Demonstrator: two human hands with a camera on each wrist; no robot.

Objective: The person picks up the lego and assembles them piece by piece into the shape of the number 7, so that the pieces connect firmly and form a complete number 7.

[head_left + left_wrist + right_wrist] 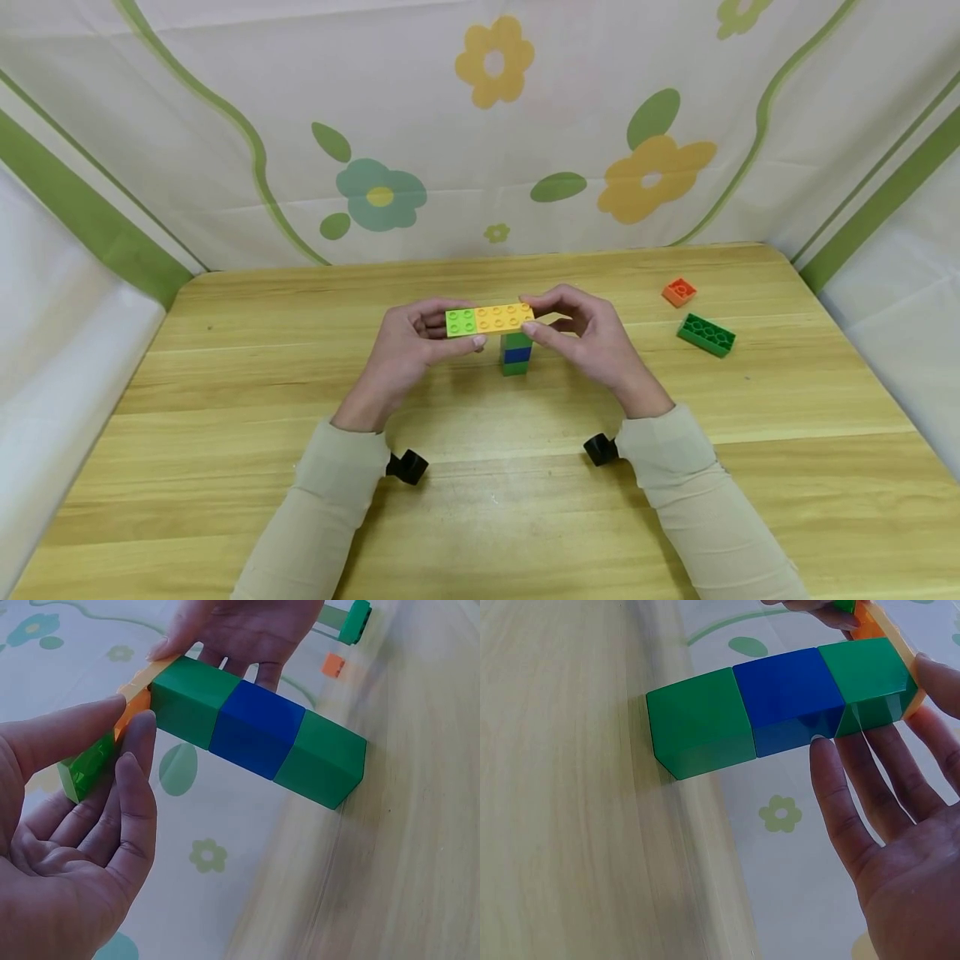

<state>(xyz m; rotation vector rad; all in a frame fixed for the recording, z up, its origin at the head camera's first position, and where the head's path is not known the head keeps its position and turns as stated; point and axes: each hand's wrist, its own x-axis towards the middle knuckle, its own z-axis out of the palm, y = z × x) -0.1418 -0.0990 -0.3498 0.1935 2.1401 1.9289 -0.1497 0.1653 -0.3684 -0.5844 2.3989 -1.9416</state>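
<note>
A stack of toy building bricks stands upright on the table, with a dark green brick [697,720] at the bottom, a blue brick [789,691] in the middle and another dark green brick [191,697] above. Across its top lies a long yellow brick [504,317], reaching out to the left. A light green brick [461,322] sits at the yellow one's left end. My left hand [401,350] pinches the light green brick close to where it meets the yellow. With thumb and fingers, my right hand [592,342] grips the yellow brick's right end over the stack.
Off to the right lie a small orange brick [678,292] and a long dark green brick [707,334], both with hollow undersides showing. A flower-patterned cloth [442,125] hangs behind the wooden table [225,467] and along its sides.
</note>
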